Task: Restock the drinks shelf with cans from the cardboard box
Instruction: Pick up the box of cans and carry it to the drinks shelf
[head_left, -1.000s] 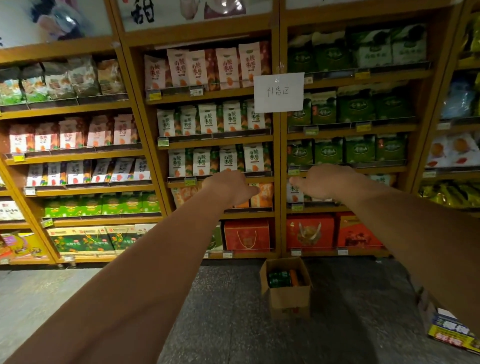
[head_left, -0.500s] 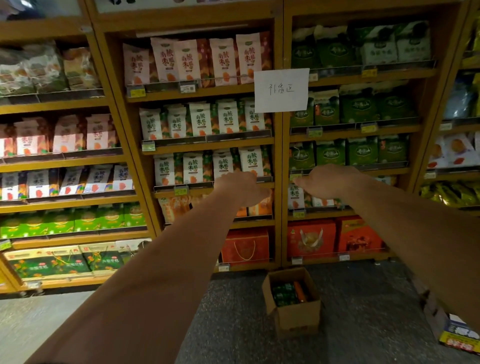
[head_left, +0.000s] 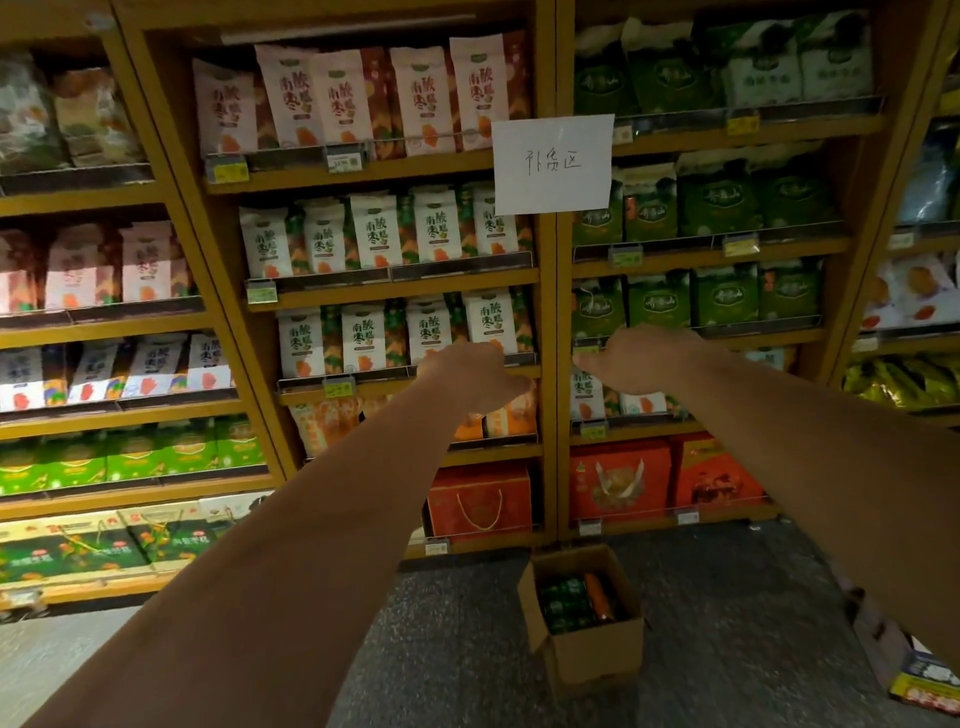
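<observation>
An open cardboard box (head_left: 589, 662) stands on the grey floor in front of the wooden shelves (head_left: 548, 312). Inside it lie several green cans (head_left: 563, 605) and an orange one (head_left: 597, 597). Both my arms are stretched out forward at mid height, well above the box. My left hand (head_left: 467, 376) and my right hand (head_left: 639, 358) hover side by side in front of the third shelf row. Their fingers hang loosely curled and I see nothing in either hand.
The shelves hold white and orange snack bags (head_left: 374, 338) on the left and green bags (head_left: 722, 296) on the right. Red gift boxes (head_left: 618, 483) fill the bottom row. A white paper sign (head_left: 553, 163) hangs on the middle post. Another carton (head_left: 919, 675) sits at the far right on the floor.
The view has drawn closer to the shelves and tilted a little downward; the box now looks nearer. Both hands stay held out in front, empty.
</observation>
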